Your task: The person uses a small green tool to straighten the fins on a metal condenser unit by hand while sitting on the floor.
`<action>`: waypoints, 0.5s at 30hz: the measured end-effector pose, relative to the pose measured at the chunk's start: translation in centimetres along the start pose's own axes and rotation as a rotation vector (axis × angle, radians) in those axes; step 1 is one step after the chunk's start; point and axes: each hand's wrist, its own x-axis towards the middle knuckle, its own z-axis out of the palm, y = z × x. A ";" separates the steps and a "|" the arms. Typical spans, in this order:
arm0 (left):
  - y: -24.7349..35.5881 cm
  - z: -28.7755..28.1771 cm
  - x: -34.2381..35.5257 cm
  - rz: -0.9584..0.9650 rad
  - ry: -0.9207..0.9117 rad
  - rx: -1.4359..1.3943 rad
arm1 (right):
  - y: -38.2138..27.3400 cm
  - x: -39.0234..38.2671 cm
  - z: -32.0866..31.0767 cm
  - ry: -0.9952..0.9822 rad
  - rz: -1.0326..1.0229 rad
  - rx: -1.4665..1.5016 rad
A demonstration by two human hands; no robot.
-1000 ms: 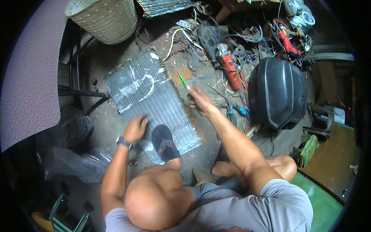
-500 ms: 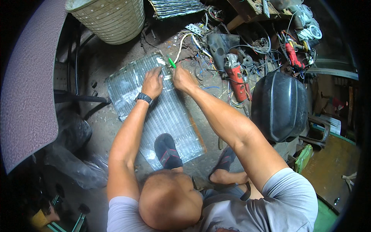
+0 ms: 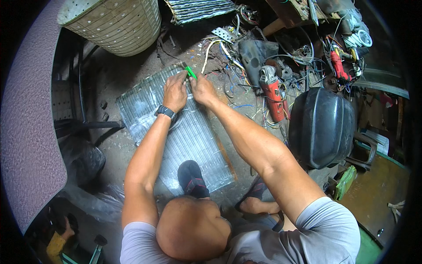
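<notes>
The right hand (image 3: 202, 89) is closed around a tool with a bright green handle (image 3: 190, 72), which sticks out just past the thumb. Right beside it, almost touching, is the left hand (image 3: 175, 93), fingers close together over the panel; whether it grips anything I cannot tell from here. A dark watch (image 3: 165, 111) circles the left wrist.

Both hands are at the far end of a ribbed metal panel (image 3: 200, 143) lying on the floor. With twelve straight ahead of the person and the panel as the dial's centre, the left hand sits at twelve and the right near one. A sandalled foot (image 3: 191, 178) is planted on the panel near six.

Farther out, a white cord (image 3: 206, 55) curls between twelve and one, next to a tangle of thin wires. The red angle grinder (image 3: 273, 99) lies at two, with another red tool (image 3: 339, 66) well beyond it. At three there's a big black rounded case (image 3: 323, 127).

Straight up at twelve I can see a second ribbed panel (image 3: 200, 9), with a pale woven basket (image 3: 116, 28) at eleven. A mauve board (image 3: 30, 101) takes up the side between nine and ten, and crumpled clear plastic (image 3: 94, 202) lies near eight.
</notes>
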 end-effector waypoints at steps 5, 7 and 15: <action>-0.1 0.2 0.1 -0.010 0.017 -0.033 | 0.1 0.4 0.9 -0.015 -0.018 -0.005; -0.7 0.1 0.2 -0.017 0.017 -0.023 | -0.4 0.6 1.1 -0.020 -0.029 -0.002; -0.9 0.3 0.7 -0.047 -0.007 -0.044 | -0.5 0.7 0.9 -0.067 -0.030 -0.142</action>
